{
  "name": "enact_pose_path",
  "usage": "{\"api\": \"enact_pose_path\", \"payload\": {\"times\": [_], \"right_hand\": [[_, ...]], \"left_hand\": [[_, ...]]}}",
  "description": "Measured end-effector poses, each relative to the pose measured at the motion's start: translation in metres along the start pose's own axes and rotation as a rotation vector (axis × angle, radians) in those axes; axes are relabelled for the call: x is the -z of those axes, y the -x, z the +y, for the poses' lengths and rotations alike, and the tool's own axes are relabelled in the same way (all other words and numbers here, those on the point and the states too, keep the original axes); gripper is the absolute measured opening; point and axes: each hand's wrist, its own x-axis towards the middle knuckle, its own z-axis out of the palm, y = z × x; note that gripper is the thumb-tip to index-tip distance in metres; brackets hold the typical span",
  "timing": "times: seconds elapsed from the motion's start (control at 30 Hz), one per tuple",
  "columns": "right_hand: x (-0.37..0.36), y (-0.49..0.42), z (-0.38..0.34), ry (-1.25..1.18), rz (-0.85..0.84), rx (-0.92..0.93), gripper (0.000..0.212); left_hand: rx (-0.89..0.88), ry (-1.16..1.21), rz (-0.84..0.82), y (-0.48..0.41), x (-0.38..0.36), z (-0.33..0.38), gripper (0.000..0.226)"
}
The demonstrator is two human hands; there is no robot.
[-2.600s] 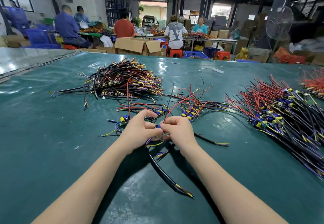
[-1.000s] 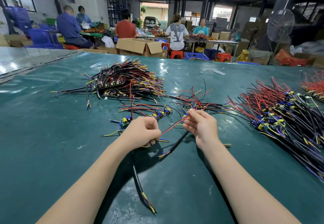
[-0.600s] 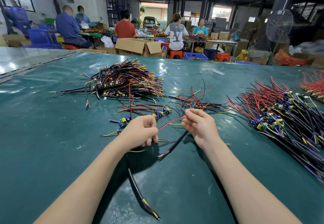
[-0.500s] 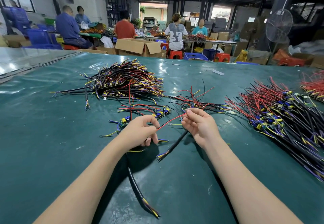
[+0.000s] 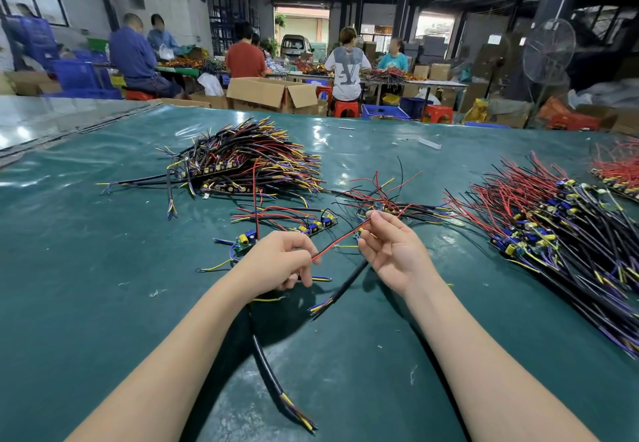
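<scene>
My left hand (image 5: pixel 276 262) is curled around a wired part whose thick black cable (image 5: pixel 273 376) trails toward me and ends in coloured strands. A thin red wire (image 5: pixel 340 241) stretches from that hand up to my right hand (image 5: pixel 394 251), which pinches it at the fingertips, palm turned up. A second black cable (image 5: pixel 340 288) hangs under the right hand and rests on the green table mat (image 5: pixel 103 286). What sits inside my left fist is hidden.
A heap of black, yellow and red wired boards (image 5: pixel 242 161) lies at the back left. A larger red and black pile (image 5: pixel 553 230) fills the right side. A few loose boards (image 5: pixel 311 225) lie just beyond my hands. People work at tables behind, by a cardboard box (image 5: pixel 273 92).
My hands, joined 2.6 s ago, have parted, with a red wire drawn taut between them. The black cable under my left hand has swung nearer. Over the last half second little moved.
</scene>
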Motion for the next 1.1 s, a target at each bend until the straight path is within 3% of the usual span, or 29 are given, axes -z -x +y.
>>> {"api": "enact_pose_path", "payload": {"times": [0.33,0.47,0.63,0.83,1.1], "right_hand": [[-0.018,0.009,0.025,0.330,-0.245,-0.087,0.017],[-0.021,0.009,0.026,0.414,-0.164,-0.043,0.020],[-0.020,0.010,0.024,0.376,-0.112,-0.048,0.018],[-0.020,0.009,0.024,0.304,-0.104,-0.079,0.017],[-0.022,0.012,0.027,0.465,-0.264,-0.092,0.020]], "left_hand": [[-0.113,0.022,0.030,-0.001,-0.005,-0.001,0.021],[-0.068,0.071,0.038,-0.002,-0.004,-0.002,0.026],[0.070,0.297,0.033,-0.003,0.001,-0.004,0.024],[0.046,0.436,0.060,-0.002,0.003,-0.001,0.031],[0.020,0.303,0.050,-0.002,0.007,-0.002,0.033]]}}
